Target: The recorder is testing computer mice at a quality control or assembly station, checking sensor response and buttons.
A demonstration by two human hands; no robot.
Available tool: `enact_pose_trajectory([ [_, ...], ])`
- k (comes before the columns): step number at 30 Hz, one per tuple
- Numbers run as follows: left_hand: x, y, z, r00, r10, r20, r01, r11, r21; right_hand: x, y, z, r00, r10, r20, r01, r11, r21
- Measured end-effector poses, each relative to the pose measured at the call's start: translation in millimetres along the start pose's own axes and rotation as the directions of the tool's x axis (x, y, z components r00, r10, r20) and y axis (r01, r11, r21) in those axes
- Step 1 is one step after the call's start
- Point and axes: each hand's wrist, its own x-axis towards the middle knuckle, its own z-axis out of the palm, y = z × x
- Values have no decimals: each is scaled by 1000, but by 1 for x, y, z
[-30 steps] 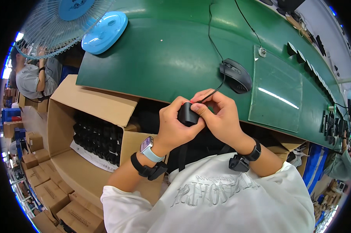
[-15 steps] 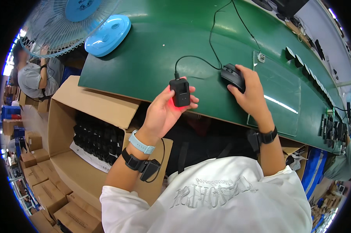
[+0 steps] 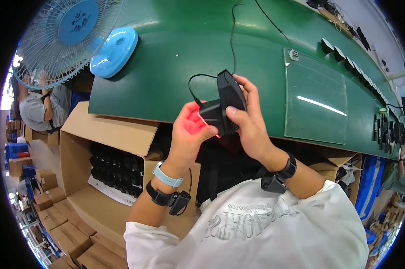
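Note:
In my left hand (image 3: 184, 142) is a small black boxy device (image 3: 210, 114) with a cable (image 3: 190, 84) plugged into its upper left corner. Red light glows from it over my palm and fingers. My right hand (image 3: 255, 127) grips a black computer mouse (image 3: 229, 92), turned up on its side with the thumb pressed on its near face. The mouse stands against the device, covering its right part. Both hands are above the near edge of the green table (image 3: 166, 85).
A glass sheet (image 3: 314, 114) lies on the table to the right, a small white connector (image 3: 294, 54) at its corner. Far left stand a blue fan (image 3: 79, 22) and its base (image 3: 115, 51). Below, an open carton (image 3: 90, 197) holds several black items (image 3: 117, 170). Another person (image 3: 36, 107) sits at left.
My right hand has lifted the mouse off the table, moved it left and tipped it against the device. The device in my left hand has turned and tilted.

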Motion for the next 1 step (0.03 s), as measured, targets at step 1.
enact_pose_trajectory([
  [1, 3, -1, 1, 1000, 6, 12, -7, 1000, 9, -1, 1, -1, 999, -39, 1, 39, 993, -108],
])
